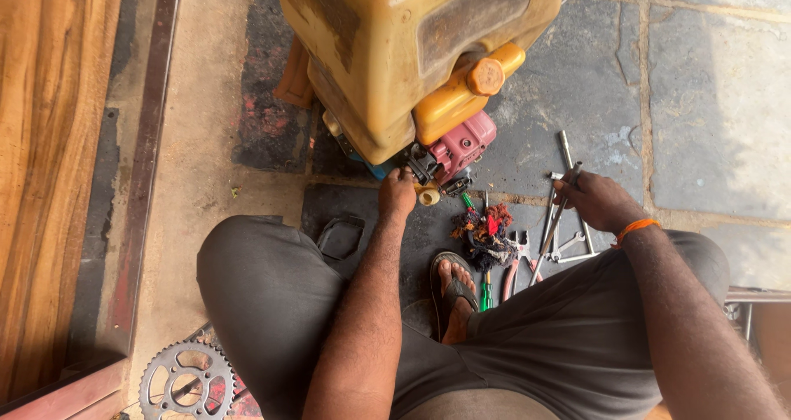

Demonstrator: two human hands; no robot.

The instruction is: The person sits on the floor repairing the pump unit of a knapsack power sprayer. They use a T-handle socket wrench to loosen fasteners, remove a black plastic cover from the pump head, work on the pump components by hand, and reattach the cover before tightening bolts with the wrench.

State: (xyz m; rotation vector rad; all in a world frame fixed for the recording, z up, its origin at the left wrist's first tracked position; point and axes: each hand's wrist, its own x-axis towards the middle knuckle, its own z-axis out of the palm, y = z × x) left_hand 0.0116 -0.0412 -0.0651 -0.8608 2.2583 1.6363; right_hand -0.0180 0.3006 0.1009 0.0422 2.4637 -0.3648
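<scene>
A yellow tank-topped machine (412, 49) with an orange cap (485, 76) and a pink engine part (463, 145) stands on the stone floor in front of me. My left hand (396, 192) reaches under the machine and grips a small part by the black fitting next to a cream-coloured piece (429, 194); what the fingers hold is hidden. My right hand (595, 201) is closed around a long thin metal rod tool (554, 222), which slants down to the left above a heap of wrenches (568, 243).
Pliers with red handles (517, 265), a green screwdriver (485, 290) and a coloured rag bundle (486, 230) lie by my sandalled foot (456, 292). A chain sprocket (186, 381) lies at bottom left. A wooden panel (49, 140) lines the left side.
</scene>
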